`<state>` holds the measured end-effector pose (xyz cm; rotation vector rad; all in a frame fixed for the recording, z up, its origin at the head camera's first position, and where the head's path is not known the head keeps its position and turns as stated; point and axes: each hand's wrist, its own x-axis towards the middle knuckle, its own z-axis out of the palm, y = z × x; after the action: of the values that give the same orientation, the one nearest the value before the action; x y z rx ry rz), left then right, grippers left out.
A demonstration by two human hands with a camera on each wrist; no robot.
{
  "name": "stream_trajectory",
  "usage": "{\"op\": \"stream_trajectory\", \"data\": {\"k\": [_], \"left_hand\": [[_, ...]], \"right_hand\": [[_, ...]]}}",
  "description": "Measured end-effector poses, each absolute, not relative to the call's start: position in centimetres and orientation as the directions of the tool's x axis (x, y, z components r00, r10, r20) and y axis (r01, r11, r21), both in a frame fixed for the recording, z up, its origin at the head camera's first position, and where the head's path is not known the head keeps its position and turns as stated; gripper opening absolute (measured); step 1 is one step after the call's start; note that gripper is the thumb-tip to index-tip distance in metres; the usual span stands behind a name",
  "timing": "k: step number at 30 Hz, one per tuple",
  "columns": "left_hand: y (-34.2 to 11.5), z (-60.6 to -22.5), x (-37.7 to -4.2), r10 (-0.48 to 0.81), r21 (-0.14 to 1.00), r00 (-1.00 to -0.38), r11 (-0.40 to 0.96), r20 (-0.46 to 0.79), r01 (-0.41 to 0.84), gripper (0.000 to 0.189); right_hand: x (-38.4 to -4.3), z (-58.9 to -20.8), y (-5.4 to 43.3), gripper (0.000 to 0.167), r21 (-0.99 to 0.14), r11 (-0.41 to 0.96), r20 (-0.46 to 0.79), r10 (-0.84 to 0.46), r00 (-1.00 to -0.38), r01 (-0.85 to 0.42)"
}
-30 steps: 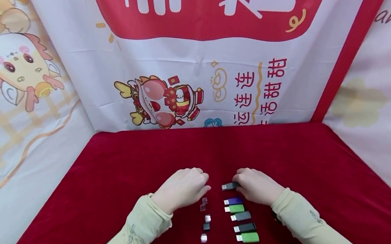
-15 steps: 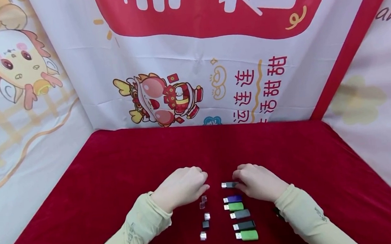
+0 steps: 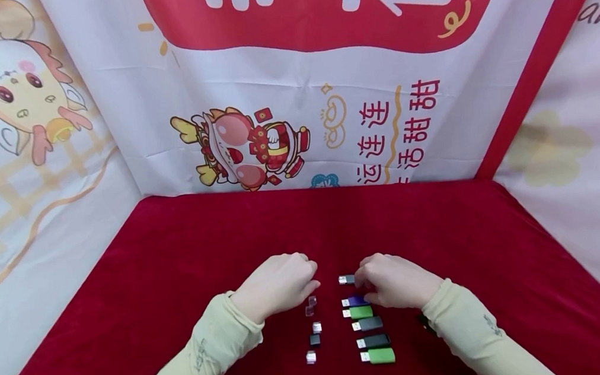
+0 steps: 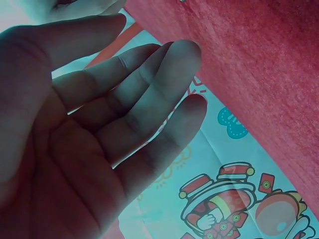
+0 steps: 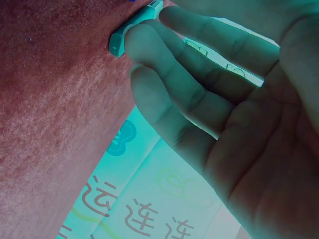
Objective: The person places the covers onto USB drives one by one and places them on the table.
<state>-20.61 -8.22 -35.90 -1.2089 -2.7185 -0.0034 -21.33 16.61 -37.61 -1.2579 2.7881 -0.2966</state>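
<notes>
My right hand (image 3: pixel 394 280) is over the farthest USB stick (image 3: pixel 347 279), a dark grey one, its fingertips covering the stick's right end. Its thumb reaches down to the purple USB stick (image 3: pixel 356 301). In the right wrist view the fingers are loosely bent beside the grey stick's body (image 5: pixel 117 44); contact is hard to judge. My left hand (image 3: pixel 276 285) hovers left of the sticks, and the left wrist view shows relaxed fingers (image 4: pixel 164 84) with nothing in them. Just below it lie two small clear caps, one (image 3: pixel 312 300) slightly beyond the other (image 3: pixel 309 311).
Toward me the right column continues with a green stick (image 3: pixel 361 312), a grey stick (image 3: pixel 369 324), a black stick (image 3: pixel 375 342) and another green stick (image 3: pixel 381 356). The left column has a black cap (image 3: pixel 315 340) between two clear ones. Red cloth (image 3: pixel 218 236) covers the table; printed fabric walls surround it.
The right thumb has spread away from the grey stick toward the purple one. The left hand has barely moved. The whole head view has shifted slightly upward.
</notes>
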Motion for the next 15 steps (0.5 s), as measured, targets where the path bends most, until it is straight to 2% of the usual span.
{"op": "stream_trajectory", "data": {"k": [15], "left_hand": [[-8.24,-35.84,-20.52,0.729,-0.057,-0.668,0.681,0.150,0.730,0.019]], "right_hand": [[-21.47,-37.67,16.72,0.018,-0.214,0.638,0.009,-0.756,-0.654,-0.740]]}}
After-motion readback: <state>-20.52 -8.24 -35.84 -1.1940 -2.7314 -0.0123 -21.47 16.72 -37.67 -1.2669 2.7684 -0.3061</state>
